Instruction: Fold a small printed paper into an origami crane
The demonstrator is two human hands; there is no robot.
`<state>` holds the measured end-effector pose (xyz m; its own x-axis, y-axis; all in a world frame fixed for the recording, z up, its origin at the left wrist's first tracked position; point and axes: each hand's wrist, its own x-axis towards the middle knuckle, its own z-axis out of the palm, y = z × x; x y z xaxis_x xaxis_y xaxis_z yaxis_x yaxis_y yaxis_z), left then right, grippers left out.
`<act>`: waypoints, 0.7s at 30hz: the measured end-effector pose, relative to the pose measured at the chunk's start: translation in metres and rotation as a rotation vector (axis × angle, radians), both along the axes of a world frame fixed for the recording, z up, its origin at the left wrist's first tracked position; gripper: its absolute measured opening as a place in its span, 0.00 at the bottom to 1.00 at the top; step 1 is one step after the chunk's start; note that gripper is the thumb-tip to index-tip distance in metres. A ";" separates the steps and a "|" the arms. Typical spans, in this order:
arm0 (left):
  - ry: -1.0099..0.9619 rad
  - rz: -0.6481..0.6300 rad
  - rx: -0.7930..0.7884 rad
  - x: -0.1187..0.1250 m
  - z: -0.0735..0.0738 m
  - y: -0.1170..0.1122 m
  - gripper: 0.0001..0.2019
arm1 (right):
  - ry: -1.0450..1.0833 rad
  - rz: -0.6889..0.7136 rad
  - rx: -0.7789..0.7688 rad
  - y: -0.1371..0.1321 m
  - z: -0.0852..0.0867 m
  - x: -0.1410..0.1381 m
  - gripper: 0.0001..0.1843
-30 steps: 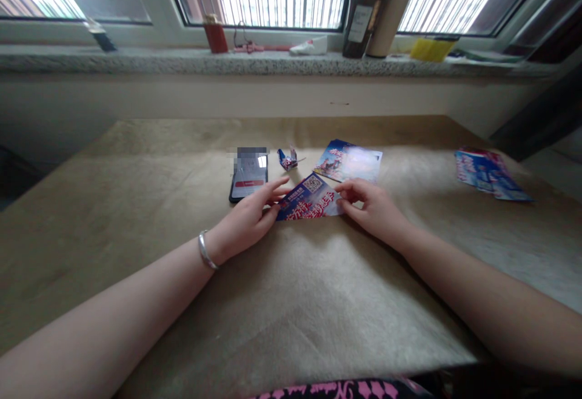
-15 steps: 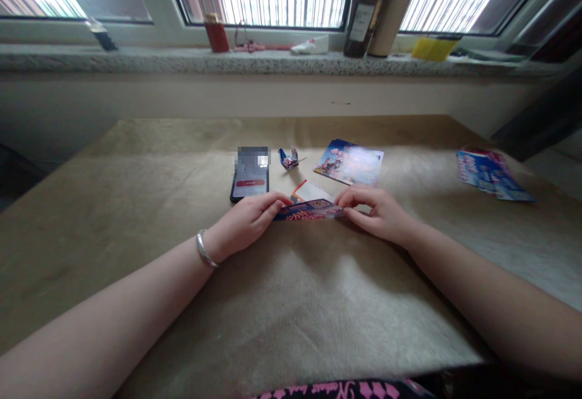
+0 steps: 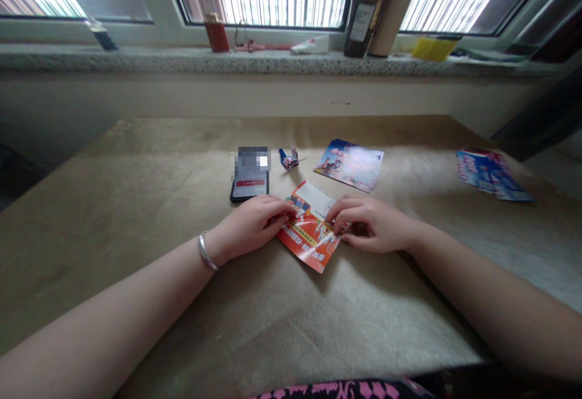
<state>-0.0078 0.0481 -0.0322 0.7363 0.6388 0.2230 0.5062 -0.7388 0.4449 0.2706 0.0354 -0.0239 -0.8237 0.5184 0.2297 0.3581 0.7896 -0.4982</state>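
An orange and white printed paper sheet (image 3: 311, 244) lies turned like a diamond on the table, a crease running across its middle. My left hand (image 3: 257, 220), with a silver bangle at the wrist, is closed on its left corner. On the right corner, my right hand (image 3: 370, 223) grips the paper between thumb and bent fingers. Just beyond the sheet stands a small folded paper figure (image 3: 289, 159) in blue and pink. A phone (image 3: 250, 184) with a lit screen lies behind my left hand.
A stack of blue and pink printed sheets (image 3: 349, 164) lies beyond my right hand. More printed strips (image 3: 493, 174) are at the far right of the table (image 3: 291, 326). A windowsill (image 3: 282, 62) with a red jar (image 3: 217, 34) and a dark canister (image 3: 361, 23) runs along the back.
The sheet was folded with its blue side showing; now it lies opened out, its orange side up. Both hands stayed at its corners, the right one shifting slightly inward.
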 end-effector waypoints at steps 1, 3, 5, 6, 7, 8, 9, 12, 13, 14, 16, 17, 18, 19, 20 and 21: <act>0.007 -0.022 0.030 0.001 0.000 0.000 0.12 | -0.025 0.002 0.023 0.000 0.000 0.000 0.07; 0.018 -0.068 0.092 0.002 0.002 -0.001 0.12 | -0.062 -0.004 0.075 0.001 0.000 0.000 0.06; 0.021 -0.098 0.154 0.002 0.003 -0.001 0.11 | -0.079 -0.020 0.138 0.002 0.000 0.000 0.06; 0.026 -0.107 0.180 0.003 0.003 -0.001 0.11 | -0.085 -0.031 0.174 0.002 0.000 0.000 0.06; 0.033 -0.113 0.200 0.002 0.003 -0.001 0.11 | -0.091 -0.042 0.210 0.003 -0.001 0.001 0.06; 0.045 -0.118 0.212 0.002 0.003 -0.001 0.11 | -0.098 -0.052 0.244 0.004 -0.001 0.001 0.07; 0.057 -0.124 0.219 0.002 0.003 -0.002 0.12 | -0.108 -0.059 0.276 0.005 -0.001 0.002 0.08; 0.092 -0.136 0.227 0.000 0.003 -0.003 0.13 | -0.141 -0.113 0.394 0.007 -0.004 0.005 0.09; 0.101 -0.140 0.232 -0.001 0.003 -0.003 0.14 | -0.154 -0.145 0.443 0.008 -0.005 0.006 0.10; 0.110 -0.145 0.240 -0.001 0.004 -0.004 0.15 | -0.165 -0.184 0.488 0.008 -0.006 0.007 0.11; 0.126 -0.158 0.251 0.000 0.007 -0.007 0.15 | -0.176 -0.268 0.540 0.009 -0.008 0.008 0.12; 0.136 -0.168 0.252 0.000 0.008 -0.008 0.15 | -0.179 -0.310 0.541 0.009 -0.009 0.008 0.12; 0.145 -0.178 0.249 0.000 0.010 -0.009 0.15 | -0.179 -0.347 0.527 0.010 -0.010 0.009 0.13; 0.154 -0.185 0.243 0.001 0.011 -0.011 0.15 | -0.180 -0.375 0.504 0.011 -0.011 0.009 0.13; 0.160 -0.190 0.237 0.001 0.012 -0.012 0.15 | -0.181 -0.392 0.475 0.013 -0.012 0.009 0.13; 0.164 -0.196 0.232 0.002 0.013 -0.013 0.15 | -0.179 -0.400 0.443 0.014 -0.014 0.009 0.13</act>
